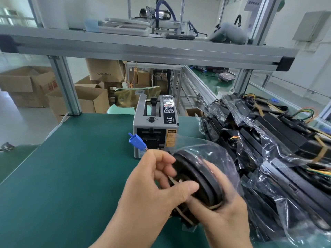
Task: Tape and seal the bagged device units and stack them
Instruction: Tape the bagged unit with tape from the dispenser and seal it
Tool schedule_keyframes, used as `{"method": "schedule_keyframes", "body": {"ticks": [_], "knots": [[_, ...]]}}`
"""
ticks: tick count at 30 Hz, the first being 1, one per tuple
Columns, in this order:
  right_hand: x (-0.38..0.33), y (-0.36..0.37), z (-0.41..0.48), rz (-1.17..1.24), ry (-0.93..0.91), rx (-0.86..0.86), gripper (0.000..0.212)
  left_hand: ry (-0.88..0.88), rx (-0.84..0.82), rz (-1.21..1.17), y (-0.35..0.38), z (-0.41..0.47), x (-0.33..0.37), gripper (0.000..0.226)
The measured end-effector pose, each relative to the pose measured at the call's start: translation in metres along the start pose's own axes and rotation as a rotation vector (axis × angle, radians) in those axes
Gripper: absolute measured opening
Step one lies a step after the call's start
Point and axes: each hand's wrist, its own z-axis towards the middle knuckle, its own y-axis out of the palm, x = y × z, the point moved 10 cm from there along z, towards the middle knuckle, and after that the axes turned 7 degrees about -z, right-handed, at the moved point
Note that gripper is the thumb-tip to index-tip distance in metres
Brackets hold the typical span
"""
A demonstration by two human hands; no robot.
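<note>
Mat: tape dispenser behind bagged unit

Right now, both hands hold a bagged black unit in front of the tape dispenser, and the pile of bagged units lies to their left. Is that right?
No: the head view shows the pile of bagged units on the right, not the left. The rest holds.

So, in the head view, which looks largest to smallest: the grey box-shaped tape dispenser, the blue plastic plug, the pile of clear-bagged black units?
1. pile of clear-bagged black units
2. grey box-shaped tape dispenser
3. blue plastic plug
Nearness changes nothing here.
</note>
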Motion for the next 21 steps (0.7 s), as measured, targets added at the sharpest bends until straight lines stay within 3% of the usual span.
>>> {"method": "schedule_keyframes", "body": {"ticks": [3, 5, 9, 12, 17, 21], "knots": [[0.018, -0.012, 0.005, 0.095, 0.089, 0.046, 0.071, 0.118, 0.183, 0.132, -0.035, -0.007, -0.005, 0.049], [0.027, -0.015, 0.006, 0.146, 0.124, 0.026, 0.071, 0.116, 0.222, 0.254, -0.052, -0.006, -0.017, 0.056], [0.027, -0.009, 0.004, 0.196, 0.087, -0.037, 0.070, -0.068, -0.086, 0.341, -0.037, 0.012, -0.051, 0.085], [0.031, -0.003, 0.001, 0.242, 0.085, -0.082, 0.073, -0.160, -0.309, 0.248, -0.018, 0.018, -0.060, 0.071], [0.047, -0.006, 0.000, 0.358, 0.171, -0.223, 0.074, -0.099, -0.290, 0.211, -0.025, 0.025, -0.052, 0.062], [0.045, -0.046, 0.011, 0.197, 0.123, -0.054, 0.060, -0.027, -0.261, 0.409, -0.034, 0.035, -0.040, 0.061]]}}
